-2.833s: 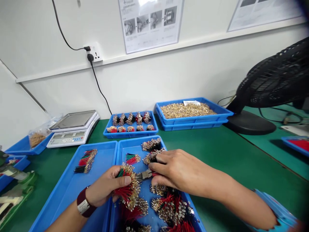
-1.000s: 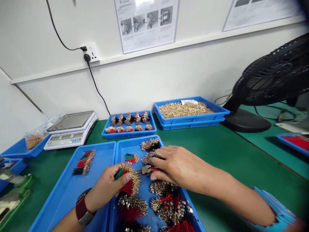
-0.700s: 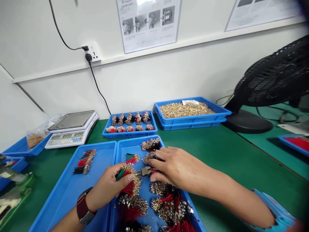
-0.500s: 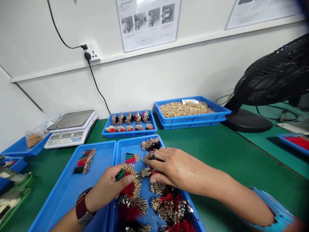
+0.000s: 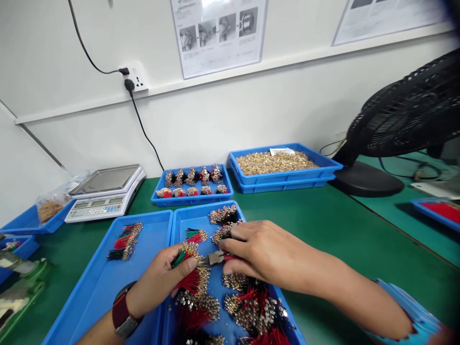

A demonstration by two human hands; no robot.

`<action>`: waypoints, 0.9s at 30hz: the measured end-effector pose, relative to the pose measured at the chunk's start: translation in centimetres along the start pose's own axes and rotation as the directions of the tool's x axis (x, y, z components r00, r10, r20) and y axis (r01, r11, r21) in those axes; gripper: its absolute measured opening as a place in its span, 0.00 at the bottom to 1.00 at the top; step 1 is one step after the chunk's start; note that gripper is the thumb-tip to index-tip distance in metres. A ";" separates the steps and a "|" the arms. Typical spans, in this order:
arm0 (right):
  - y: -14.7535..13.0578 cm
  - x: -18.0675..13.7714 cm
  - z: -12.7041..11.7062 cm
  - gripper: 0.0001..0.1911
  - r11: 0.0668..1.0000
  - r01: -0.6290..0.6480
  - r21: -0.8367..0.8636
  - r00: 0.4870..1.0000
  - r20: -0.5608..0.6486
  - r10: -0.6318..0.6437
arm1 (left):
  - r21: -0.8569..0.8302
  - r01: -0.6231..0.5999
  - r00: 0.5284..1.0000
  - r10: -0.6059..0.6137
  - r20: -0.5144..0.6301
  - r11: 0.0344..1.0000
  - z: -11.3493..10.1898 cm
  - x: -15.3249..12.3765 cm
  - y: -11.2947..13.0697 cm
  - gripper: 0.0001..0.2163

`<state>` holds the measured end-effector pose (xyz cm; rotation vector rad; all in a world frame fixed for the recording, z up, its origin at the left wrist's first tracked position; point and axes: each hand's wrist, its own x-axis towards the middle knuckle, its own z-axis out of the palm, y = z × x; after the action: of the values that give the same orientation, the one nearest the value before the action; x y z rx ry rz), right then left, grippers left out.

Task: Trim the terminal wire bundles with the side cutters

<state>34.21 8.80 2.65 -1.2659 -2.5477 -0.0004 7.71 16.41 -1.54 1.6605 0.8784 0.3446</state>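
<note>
Over the right-hand blue tray point(image 5: 187, 213), my left hand point(image 5: 163, 273) is closed around a bundle of wires point(image 5: 194, 275), red and green with gold-coloured metal ends. My right hand point(image 5: 257, 251) grips a pair of pliers point(image 5: 215, 258); their metal jaws point left and meet the edge of that bundle. Whether the jaws are clamped on a wire is too small to tell. Around the hands, more wire bundles point(image 5: 251, 306) with ring-like metal ends lie in the tray. A small red and green bundle point(image 5: 196, 235) lies just beyond my left hand.
Left of my hands is another blue tray point(image 5: 97, 297) with a row of wire bundles point(image 5: 125, 242). Behind stand a scale point(image 5: 108, 191), a tray of sorted bundles point(image 5: 158, 197) and stacked trays point(image 5: 287, 179) with gold-coloured pieces. A black fan point(image 5: 370, 177) stands at right.
The jaws of the pliers have shifted slightly left, closer to the wire ends. Both hands keep their grip, and the whole view has moved a little.
</note>
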 end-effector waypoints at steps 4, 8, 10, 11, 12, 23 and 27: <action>0.3 0.1 0.4 0.22 0.997 -0.005 -0.074 0.999 -0.033 0.002 | -0.029 0.022 0.999 -0.022 0.025 0.999 0.0 -0.1 0.1 0.24; 0.4 0.1 0.6 0.22 0.997 0.021 -0.076 0.999 -0.035 -0.024 | -0.123 0.070 0.996 -0.061 0.072 0.990 0.0 -0.2 0.5 0.23; 0.4 0.1 0.7 0.22 0.997 0.029 -0.070 0.999 -0.040 -0.031 | -0.166 0.097 0.992 -0.082 0.095 0.981 0.0 -0.2 0.7 0.23; 0.4 0.1 0.7 0.22 0.997 0.030 -0.065 0.999 -0.038 -0.032 | -0.182 0.106 0.991 -0.088 0.105 0.978 0.0 -0.2 0.8 0.23; 0.4 0.1 0.8 0.23 0.998 0.029 -0.058 0.999 -0.031 -0.031 | -0.195 0.114 0.989 -0.093 0.113 0.974 0.0 -0.2 0.8 0.23; 0.1 0.1 0.6 0.22 0.999 0.040 -0.021 0.999 0.010 -0.040 | -0.165 0.097 0.991 -0.081 0.104 0.982 -0.1 -0.1 0.3 0.25; 0.0 0.0 0.5 0.21 0.999 0.038 -0.001 0.999 0.006 -0.038 | -0.045 0.036 0.998 -0.034 0.043 0.998 0.0 0.0 0.1 0.24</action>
<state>34.08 8.87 2.22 -1.2196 -2.5771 -0.0064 7.71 16.42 -1.46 1.6023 0.8609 0.3021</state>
